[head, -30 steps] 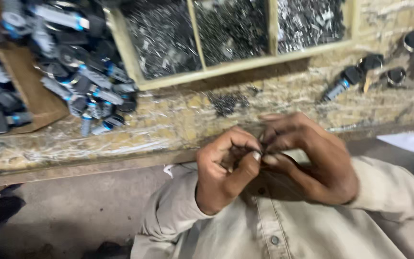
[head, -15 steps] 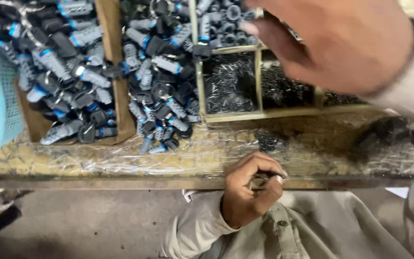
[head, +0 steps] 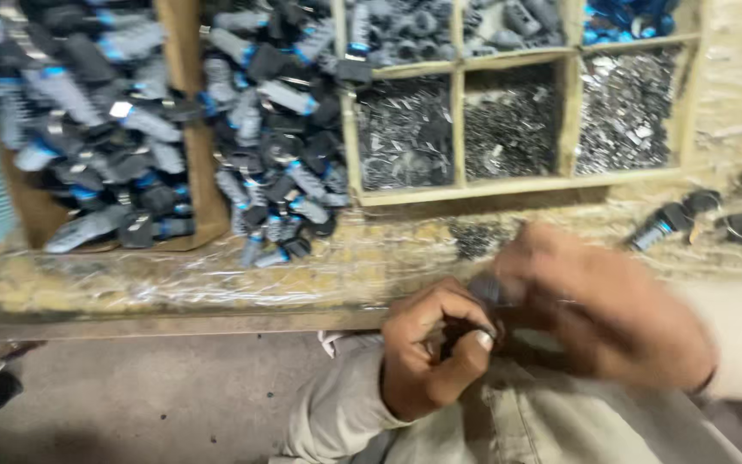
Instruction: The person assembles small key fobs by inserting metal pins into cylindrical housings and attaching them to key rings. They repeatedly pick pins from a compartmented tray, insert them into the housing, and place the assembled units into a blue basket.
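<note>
Left hand [head: 427, 357] and right hand [head: 603, 314] (blurred) pinch small dark part [head: 484, 290].

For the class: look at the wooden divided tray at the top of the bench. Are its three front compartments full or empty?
Filled, not empty. Each front compartment of the wooden tray holds a bed of small metal parts covering its floor; how deep cannot be told.

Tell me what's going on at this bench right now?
A person sits at a workbench. The left hand pinches a small dark part over the lap; the blurred right hand meets it with a small grey piece. Beyond them, a wooden tray holds small metal bits, and grey-and-blue parts lie piled.
</note>
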Tool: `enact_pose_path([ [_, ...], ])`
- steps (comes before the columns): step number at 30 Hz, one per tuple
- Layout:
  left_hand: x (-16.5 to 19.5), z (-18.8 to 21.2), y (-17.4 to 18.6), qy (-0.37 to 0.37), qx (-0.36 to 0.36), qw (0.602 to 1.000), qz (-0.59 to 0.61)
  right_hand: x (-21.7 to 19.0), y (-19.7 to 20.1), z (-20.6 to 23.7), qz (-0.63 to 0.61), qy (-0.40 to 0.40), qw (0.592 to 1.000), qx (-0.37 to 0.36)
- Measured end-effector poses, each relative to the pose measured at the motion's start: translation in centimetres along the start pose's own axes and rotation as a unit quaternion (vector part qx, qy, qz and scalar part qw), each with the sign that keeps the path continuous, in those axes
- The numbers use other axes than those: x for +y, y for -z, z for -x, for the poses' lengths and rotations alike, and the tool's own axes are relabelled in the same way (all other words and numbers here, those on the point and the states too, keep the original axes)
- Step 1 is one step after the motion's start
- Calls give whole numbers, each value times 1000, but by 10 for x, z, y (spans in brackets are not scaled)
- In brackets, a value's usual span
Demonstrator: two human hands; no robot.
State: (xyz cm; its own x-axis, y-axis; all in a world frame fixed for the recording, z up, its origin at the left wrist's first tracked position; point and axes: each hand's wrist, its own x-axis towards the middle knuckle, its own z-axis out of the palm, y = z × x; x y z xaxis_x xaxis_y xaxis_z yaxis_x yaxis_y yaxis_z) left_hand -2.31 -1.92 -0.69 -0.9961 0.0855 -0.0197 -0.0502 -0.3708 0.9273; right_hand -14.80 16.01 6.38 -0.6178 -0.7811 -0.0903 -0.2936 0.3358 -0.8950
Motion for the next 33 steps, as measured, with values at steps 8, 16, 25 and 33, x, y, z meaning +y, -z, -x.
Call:
enact_pose_path([
  [8,2,12,0,119,-66,985,105,36,-66,92,27,61,983,169],
  [16,5,9,-2,132,-73,989,3,40,-79,104,-73,10,978,195],
  [25,33,-11,-5,224,-157,955,-114,43,-77,113,3,72,984,162],
  [33,26,-6,-3,259,-155,949,-92,51,-67,106,46,181,975,122],
])
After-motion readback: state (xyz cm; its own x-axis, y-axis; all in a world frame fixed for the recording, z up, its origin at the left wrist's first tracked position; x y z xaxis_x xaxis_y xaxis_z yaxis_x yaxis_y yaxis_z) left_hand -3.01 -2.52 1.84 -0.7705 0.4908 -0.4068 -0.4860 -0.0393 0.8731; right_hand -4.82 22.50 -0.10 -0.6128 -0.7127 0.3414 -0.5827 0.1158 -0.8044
